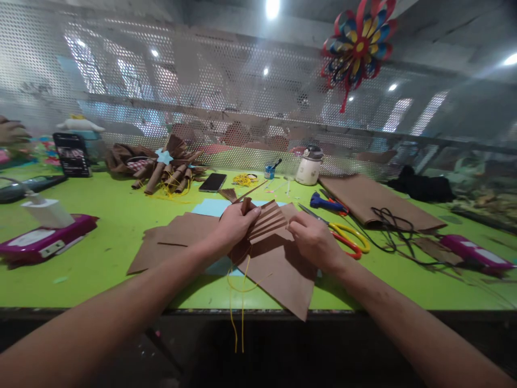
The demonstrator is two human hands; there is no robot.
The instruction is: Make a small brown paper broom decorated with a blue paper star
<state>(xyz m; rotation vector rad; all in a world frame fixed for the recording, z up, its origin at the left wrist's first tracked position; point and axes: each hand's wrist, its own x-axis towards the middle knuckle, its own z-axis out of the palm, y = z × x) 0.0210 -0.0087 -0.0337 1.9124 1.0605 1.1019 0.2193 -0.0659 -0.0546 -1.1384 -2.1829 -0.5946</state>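
Left of the pleated brown paper (267, 222), flat brown sheets (173, 234). Gripping the paper's left end in the left hand (233, 225). Below the paper, dangling yellow string (243, 328). Pinching the paper's right edge in the right hand (314, 237). Right of the paper, scissors (338, 226).

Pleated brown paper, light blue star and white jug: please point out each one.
Pleated brown paper (267, 222): head view, on its folds.
Light blue star (163, 156): head view, middle of its face.
White jug (309, 171): head view, front of its body.
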